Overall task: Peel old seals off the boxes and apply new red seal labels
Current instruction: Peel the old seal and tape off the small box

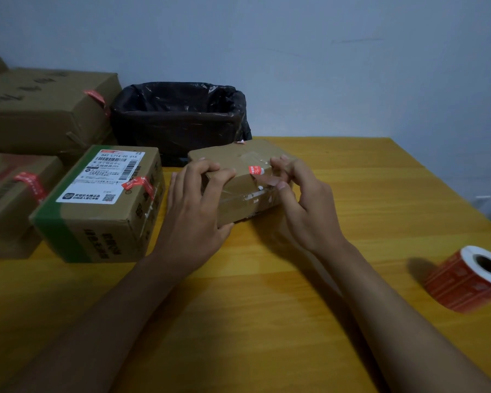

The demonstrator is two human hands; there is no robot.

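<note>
**Hands on a small taped box, one red seal remnant on top**

The small cardboard box (238,180) lies on the yellow table (352,194), just in front of the bin with black bag (179,114). A torn red seal piece (255,169) stays on its top edge; white paper scraps and clear tape cover the front. The left hand (193,205) grips the box's left end, fingers curled over the top. The right hand (304,202) has bent fingers at the seal; whether they pinch it is hidden. Left stand the labelled box (102,205) and others, partly cut off. The red label roll (468,279) lies far right, blurred.
</note>
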